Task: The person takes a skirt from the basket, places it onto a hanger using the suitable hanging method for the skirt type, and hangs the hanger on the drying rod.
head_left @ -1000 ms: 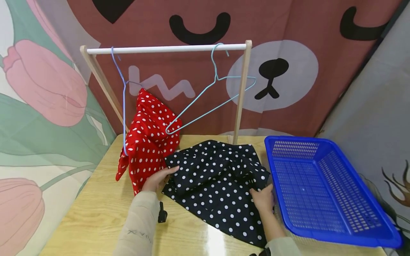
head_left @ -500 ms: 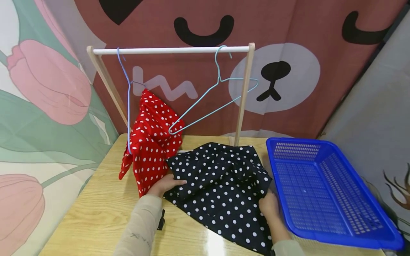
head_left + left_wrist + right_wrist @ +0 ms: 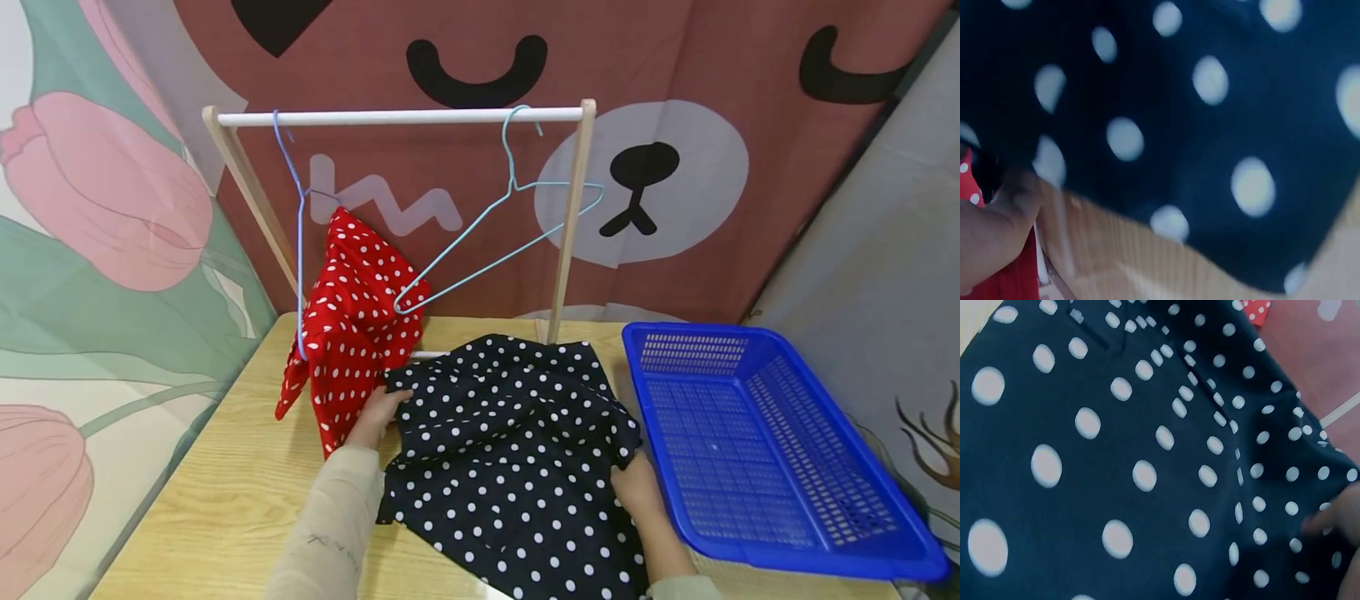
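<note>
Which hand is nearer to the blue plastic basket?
Right. The right hand is just beside the basket; the left hand is across the black polka-dot garment, beside the red polka-dot garment.

Head view: from above, facing forward and down over the table (image 3: 195, 500), rack (image 3: 405, 117) and basket (image 3: 810, 564). Left wrist view: very near the black cloth (image 3: 517, 454), which fills most of it. Right wrist view: likewise close, across the same cloth. All three share this cloth and, at the wrist views' margins, the red cloth (image 3: 348, 333).

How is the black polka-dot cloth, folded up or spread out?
Spread out, though rumpled: the black cloth stretches broadly between the left hand and right hand, creased across its upper part.
</note>
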Motion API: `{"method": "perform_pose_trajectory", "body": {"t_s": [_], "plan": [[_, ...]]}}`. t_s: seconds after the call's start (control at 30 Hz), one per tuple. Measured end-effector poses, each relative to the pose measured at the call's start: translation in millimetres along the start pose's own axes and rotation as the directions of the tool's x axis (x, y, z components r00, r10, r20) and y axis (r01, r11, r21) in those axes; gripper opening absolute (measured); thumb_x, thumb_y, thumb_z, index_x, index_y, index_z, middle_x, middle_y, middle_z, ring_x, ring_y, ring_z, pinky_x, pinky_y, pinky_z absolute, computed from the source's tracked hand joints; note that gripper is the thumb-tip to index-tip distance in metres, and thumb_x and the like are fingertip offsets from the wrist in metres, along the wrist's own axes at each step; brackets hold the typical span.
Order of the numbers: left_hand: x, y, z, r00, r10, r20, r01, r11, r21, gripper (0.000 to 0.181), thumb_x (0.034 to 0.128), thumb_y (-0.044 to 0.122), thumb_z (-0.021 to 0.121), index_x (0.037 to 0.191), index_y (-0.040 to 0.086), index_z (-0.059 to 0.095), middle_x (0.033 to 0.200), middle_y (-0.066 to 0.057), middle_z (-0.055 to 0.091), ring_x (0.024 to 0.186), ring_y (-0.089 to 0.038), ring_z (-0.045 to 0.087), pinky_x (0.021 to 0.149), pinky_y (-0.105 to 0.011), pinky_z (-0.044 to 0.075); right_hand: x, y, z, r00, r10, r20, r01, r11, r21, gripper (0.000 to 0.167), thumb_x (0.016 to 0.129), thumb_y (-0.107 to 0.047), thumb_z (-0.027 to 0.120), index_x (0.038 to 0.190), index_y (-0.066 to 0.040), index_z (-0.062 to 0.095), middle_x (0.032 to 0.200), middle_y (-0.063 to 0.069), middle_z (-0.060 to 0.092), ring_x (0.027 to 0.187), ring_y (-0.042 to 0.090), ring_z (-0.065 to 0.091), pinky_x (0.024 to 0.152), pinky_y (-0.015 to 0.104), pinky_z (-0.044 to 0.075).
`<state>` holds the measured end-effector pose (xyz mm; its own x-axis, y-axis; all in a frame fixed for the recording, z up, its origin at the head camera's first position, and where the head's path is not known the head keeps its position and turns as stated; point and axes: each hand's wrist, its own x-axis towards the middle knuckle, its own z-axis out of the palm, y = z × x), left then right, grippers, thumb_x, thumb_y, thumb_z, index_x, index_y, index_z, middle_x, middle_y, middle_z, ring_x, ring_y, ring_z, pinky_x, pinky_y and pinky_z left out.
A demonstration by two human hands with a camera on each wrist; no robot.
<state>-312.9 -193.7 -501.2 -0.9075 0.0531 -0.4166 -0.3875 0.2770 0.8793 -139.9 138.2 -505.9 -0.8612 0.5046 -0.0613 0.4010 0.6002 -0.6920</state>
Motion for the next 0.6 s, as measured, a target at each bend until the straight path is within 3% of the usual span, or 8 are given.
{"method": "perform_pose_trajectory", "body": {"t_s": [0.03,0.1,0.17,0.23,0.27,0.43,0.53,0.6], "plan": [[16.2,-10.3,-1.3,0.997,0.067,-0.034,-0.069,0.996,-0.062,0.054,0.0798,0.015,0.056,0.126,0.001,0.033,0.117,-0.017,0.044,0.101,-0.028,0.043,0.086,-0.042,0.036,1.2,-4.6,1.1,0.999,0.033,-0.027,-0.032,0.999,0.028,0.041,0.076,-0.003,0.051,0.108,0.019,0.038,0.103,0.037,0.045,0.094,0.047,0.044,0.079,0.052,0.035],[26.4,-10.7,-0.4,0.988,0.131,-0.081,-0.138,0.986,-0.09,0.052,0.0802,0.006,0.054,0.128,0.003,0.033,0.121,-0.017,0.041,0.105,-0.029,0.042,0.088,-0.042,0.035,3.8,-14.2,3.2,0.993,0.076,-0.09,-0.068,0.994,0.085,0.048,0.081,-0.014,0.054,0.113,0.015,0.035,0.107,0.036,0.042,0.098,0.047,0.042,0.08,0.051,0.034],[31.0,-6.3,1.5,0.975,0.192,-0.108,-0.201,0.976,-0.08,0.051,0.0797,0.0,0.051,0.128,0.007,0.035,0.124,-0.016,0.041,0.107,-0.027,0.04,0.09,-0.041,0.034,6.7,-21.5,5.0,0.986,0.087,-0.143,-0.073,0.992,0.099,0.043,0.083,-0.016,0.052,0.111,0.013,0.037,0.105,0.036,0.044,0.095,0.047,0.043,0.077,0.052,0.035],[30.6,2.8,3.9,0.958,0.258,-0.121,-0.265,0.963,-0.044,0.047,0.081,-0.003,0.048,0.126,0.006,0.038,0.124,-0.016,0.042,0.107,-0.027,0.041,0.09,-0.041,0.034,8.8,-25.4,5.7,0.986,0.066,-0.156,-0.058,0.997,0.055,0.037,0.084,-0.01,0.048,0.109,0.013,0.037,0.099,0.038,0.046,0.092,0.049,0.044,0.074,0.053,0.035],[18.3,17.6,7.0,0.961,0.239,-0.141,-0.241,0.97,0.006,0.044,0.083,-0.005,0.044,0.125,0.004,0.038,0.125,-0.018,0.041,0.109,-0.029,0.04,0.092,-0.043,0.031,9.7,-26.0,5.6,0.987,0.06,-0.152,-0.059,0.998,0.014,0.034,0.083,-0.007,0.047,0.109,0.012,0.036,0.097,0.038,0.047,0.09,0.049,0.045,0.073,0.053,0.036],[11.3,44.9,10.5,0.919,0.308,-0.247,-0.274,0.948,0.163,0.035,0.0877,0.002,0.044,0.123,0.004,0.043,0.119,-0.017,0.047,0.103,-0.029,0.045,0.09,-0.04,0.034,14.6,-20.0,3.0,0.995,0.073,-0.07,-0.085,0.98,-0.179,0.043,0.076,0.004,0.046,0.115,0.013,0.033,0.099,0.037,0.047,0.093,0.047,0.046,0.076,0.051,0.038],[11.9,50.6,9.7,0.922,0.287,-0.259,-0.25,0.954,0.168,0.034,0.0884,0.004,0.043,0.123,0.002,0.042,0.119,-0.018,0.046,0.105,-0.03,0.043,0.091,-0.041,0.032,15.8,-9.2,3.7,0.994,0.103,-0.037,-0.107,0.987,-0.121,0.042,0.079,0.001,0.044,0.116,0.017,0.032,0.108,0.037,0.042,0.102,0.047,0.04,0.086,0.05,0.032],[11.8,50.4,6.8,0.951,0.24,-0.196,-0.217,0.967,0.134,0.038,0.0879,0.005,0.042,0.126,0.0,0.036,0.121,-0.019,0.042,0.107,-0.031,0.04,0.092,-0.042,0.03,11.1,-0.6,4.3,0.996,0.084,-0.032,-0.085,0.996,-0.031,0.04,0.081,-0.002,0.044,0.114,0.019,0.033,0.109,0.038,0.041,0.102,0.047,0.039,0.088,0.05,0.03]]}}
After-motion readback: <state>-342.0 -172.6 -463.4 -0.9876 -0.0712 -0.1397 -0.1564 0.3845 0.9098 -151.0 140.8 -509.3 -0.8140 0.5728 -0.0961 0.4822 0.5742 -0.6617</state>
